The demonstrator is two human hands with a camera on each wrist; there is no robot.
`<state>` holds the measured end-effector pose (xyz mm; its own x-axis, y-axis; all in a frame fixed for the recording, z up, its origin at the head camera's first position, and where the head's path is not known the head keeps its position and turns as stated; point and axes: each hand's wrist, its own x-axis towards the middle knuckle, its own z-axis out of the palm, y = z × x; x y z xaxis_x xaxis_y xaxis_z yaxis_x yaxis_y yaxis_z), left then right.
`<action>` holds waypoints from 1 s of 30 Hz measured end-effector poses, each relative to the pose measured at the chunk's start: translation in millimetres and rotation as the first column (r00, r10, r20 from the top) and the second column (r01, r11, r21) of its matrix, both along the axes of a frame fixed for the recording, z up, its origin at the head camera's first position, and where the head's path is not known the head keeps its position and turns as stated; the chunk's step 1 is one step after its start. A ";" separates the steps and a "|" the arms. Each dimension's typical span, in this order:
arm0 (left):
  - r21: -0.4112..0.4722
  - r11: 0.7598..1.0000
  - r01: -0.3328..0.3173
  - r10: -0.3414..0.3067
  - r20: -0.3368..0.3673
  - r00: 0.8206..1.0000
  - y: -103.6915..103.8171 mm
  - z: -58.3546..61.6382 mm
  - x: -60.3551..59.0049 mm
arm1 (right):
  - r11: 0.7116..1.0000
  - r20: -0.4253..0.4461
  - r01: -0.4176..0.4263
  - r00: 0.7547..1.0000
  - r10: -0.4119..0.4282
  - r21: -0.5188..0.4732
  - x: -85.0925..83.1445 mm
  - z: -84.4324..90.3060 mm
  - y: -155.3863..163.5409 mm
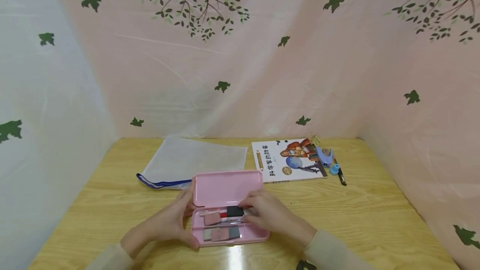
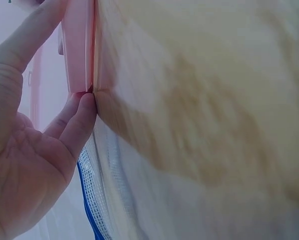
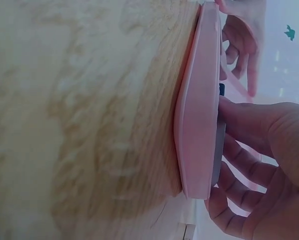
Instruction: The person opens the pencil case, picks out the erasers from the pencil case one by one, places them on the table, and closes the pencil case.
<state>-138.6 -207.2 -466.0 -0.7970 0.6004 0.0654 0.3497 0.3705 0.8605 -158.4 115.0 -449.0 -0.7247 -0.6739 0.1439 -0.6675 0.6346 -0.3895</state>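
Pale printed cloth [image 1: 258, 70] is hanging along the far, left and right sides of a wooden table [image 1: 360, 220]. Toward the far left, a translucent pouch [image 1: 200, 159] with a blue edge is lying flat; toward the far right, a book [image 1: 271, 161] is lying face up. Nearer, a pink case [image 1: 256, 234] is lying open, its lid [image 1: 228, 188] standing raised on the far side and its long axis running left to right. Left hand [image 1: 169, 222]: thumb and fingers are gripping the case's left end. Right hand [image 1: 271, 213]: thumb and fingers are curling in narrowly at the right end, apparently pinching a grey block [image 3: 219, 155] that is protruding above the rim. Key relation: the block is lying at the right end of the far row, directly at the right fingertips, its long side running roughly parallel to the case; the right hand is thus being the nearer. Just left of the block, a black piece [image 1: 235, 211] is resting.
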 end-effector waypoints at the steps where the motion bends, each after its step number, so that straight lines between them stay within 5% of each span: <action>1: -0.002 1.000 -0.001 0.001 -0.001 1.000 0.2 0.0 0.0 | 1.000 0.003 0.000 1.000 0.000 -0.001 -0.1 -0.1 -0.4; 15: -0.053 0.998 -0.019 0.020 0.018 1.000 -0.8 0.6 0.3 | 1.000 0.105 -0.014 0.994 0.013 0.008 -3.1 7.4 6.4; 30: -0.057 0.998 -0.026 0.029 0.062 0.998 -1.3 2.1 1.5 | 0.993 0.071 -0.070 0.995 0.064 0.093 -4.4 16.1 28.6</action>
<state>-137.1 -208.5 -463.8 -0.8147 0.5795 -0.0189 0.2845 0.4279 0.8579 -162.8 143.7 -432.8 -0.6834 -0.7295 0.0288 -0.6837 0.6257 -0.3755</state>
